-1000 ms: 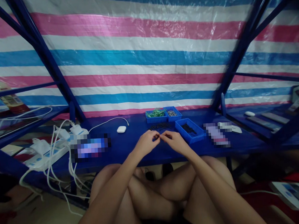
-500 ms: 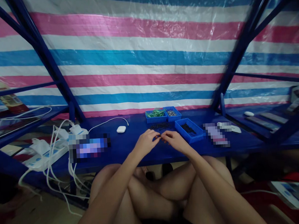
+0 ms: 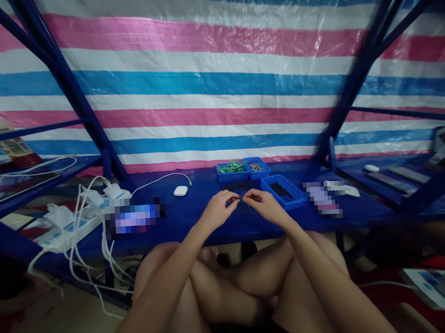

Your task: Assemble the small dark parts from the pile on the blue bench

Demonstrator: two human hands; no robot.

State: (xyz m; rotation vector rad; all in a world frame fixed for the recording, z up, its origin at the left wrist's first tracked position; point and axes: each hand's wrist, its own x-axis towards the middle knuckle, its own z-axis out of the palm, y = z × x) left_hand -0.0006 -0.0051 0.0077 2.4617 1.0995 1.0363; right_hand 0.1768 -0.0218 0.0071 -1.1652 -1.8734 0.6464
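Observation:
My left hand [image 3: 220,207] and my right hand [image 3: 263,204] face each other over the near part of the blue table [image 3: 180,218], fingertips a small gap apart. Both are closed in a pinch; whatever sits between the fingers is too small to make out. Just beyond them lies a loose pile of thin black pieces [image 3: 239,186]. To the right of my right hand, a blue tray [image 3: 297,201] holds more black pieces. Farther back, one blue bin [image 3: 232,177] contains green pieces and another blue bin [image 3: 260,174] small silvery metal parts.
Left on the table are a white power strip [image 3: 71,234] with tangled cables, a blurred-out phone [image 3: 135,218] and a small white case [image 3: 180,191]. On the right lie another phone [image 3: 323,199] and a white mouse [image 3: 348,190]. Blue frame posts [image 3: 333,116] flank a striped sheet.
My fingertips, close together before, have drawn slightly apart, my right hand shifting a little to the right. The bins and the pile look the same.

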